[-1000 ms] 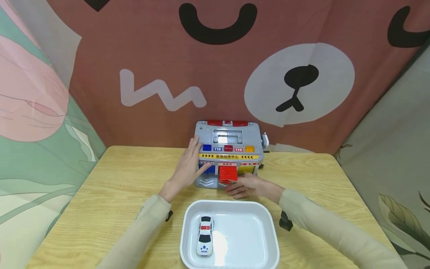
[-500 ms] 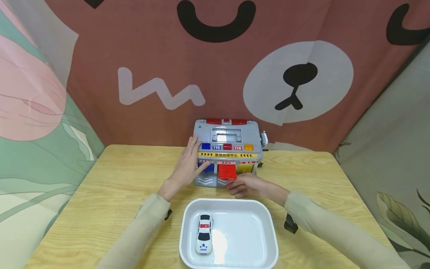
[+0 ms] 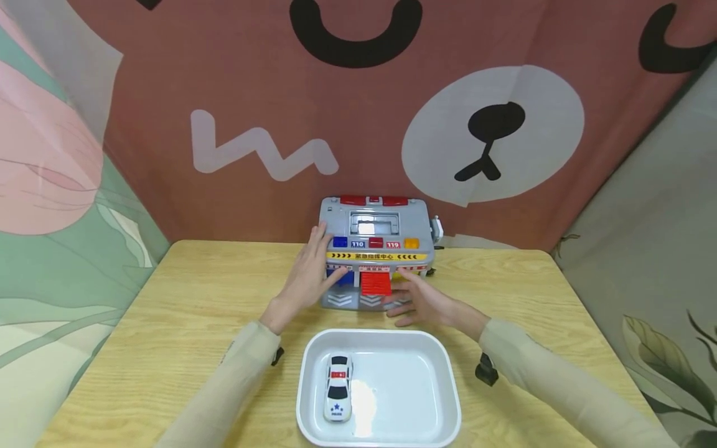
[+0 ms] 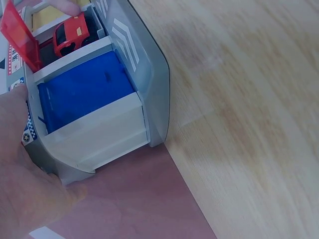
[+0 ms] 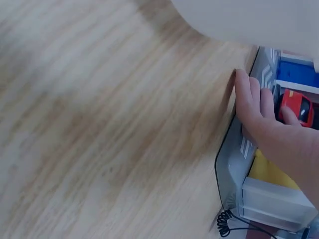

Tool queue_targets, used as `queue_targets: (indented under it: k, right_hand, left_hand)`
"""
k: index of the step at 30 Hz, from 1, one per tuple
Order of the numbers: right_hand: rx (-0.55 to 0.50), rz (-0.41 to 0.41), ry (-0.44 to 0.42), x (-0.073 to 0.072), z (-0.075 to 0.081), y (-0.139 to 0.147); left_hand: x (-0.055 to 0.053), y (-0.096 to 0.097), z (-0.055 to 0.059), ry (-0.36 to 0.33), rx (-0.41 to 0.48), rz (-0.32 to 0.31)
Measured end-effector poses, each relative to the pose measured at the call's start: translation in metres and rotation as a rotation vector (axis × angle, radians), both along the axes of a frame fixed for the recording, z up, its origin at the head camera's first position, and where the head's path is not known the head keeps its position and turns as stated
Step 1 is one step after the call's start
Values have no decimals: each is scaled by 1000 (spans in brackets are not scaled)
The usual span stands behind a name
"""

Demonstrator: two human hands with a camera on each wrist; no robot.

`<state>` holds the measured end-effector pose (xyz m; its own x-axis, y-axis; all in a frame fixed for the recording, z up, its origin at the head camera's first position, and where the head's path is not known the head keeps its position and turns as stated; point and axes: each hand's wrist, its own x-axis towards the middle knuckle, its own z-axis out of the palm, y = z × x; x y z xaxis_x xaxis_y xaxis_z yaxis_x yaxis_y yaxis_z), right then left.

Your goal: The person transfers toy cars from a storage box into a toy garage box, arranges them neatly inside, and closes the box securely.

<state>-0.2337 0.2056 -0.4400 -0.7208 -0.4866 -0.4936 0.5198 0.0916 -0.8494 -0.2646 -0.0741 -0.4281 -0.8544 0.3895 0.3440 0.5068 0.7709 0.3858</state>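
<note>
Two cars, one seemingly almost placed: the red car (image 4: 73,34) sits in the toy station (image 3: 374,256), middle bay, beneath the raised red door (image 3: 375,284). The police car (image 3: 338,389) waits untouched in the tray (image 3: 406,398). Left hand (image 3: 304,274) and right hand (image 3: 430,303) have extended fingers (gripping nothing).

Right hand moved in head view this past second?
Yes: the right hand shifted slightly right, judged against the toy station.
</note>
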Motion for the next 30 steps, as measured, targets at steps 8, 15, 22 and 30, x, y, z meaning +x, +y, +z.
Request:
queue_targets:
  k: [8,15,22,30]
  right_hand:
    - [-1,16,-3,-4,2,-1]
    - [4,0,-2,-3,2,-4]
    - [-28,14,4,-2,2,-1]
    - [-95,40,-3,3,5,8]
  left_hand:
    - [1,0,2,7,-9,1]
    - [0,1,1,13,-5,2]
    - [0,1,2,4,-4,6]
    - [3,-1,1,3,5,4]
